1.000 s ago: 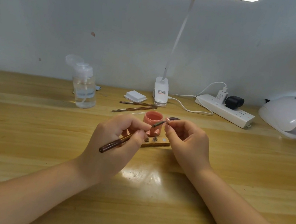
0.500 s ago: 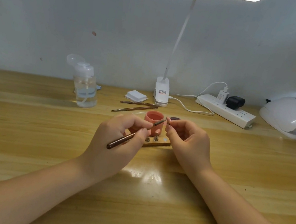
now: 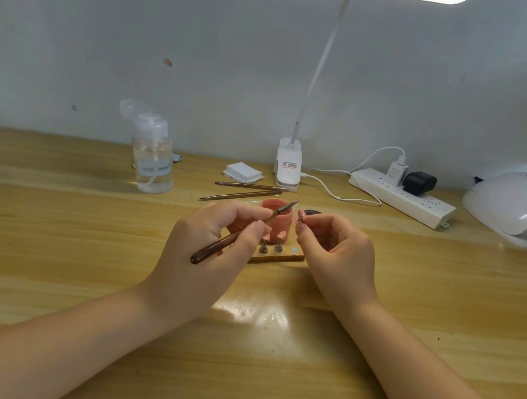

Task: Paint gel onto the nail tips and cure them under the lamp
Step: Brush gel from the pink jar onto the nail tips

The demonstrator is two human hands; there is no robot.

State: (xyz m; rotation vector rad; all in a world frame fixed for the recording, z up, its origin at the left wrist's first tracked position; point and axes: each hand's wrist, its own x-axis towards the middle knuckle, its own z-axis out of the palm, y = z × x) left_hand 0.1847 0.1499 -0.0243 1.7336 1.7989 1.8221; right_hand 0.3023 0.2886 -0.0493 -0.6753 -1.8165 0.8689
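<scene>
While the left hand (image 3: 208,252) grips one brush (image 3: 243,230), the right hand (image 3: 336,255) pinches one nail tip (image 3: 301,214); two spare brushes (image 3: 242,191) lie behind.

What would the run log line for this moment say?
left hand: holds brush | right hand: pinches nail tip | pink jar: open

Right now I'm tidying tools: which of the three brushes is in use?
The dark-handled brush in the left hand; the other two brushes lie on the table.
</scene>
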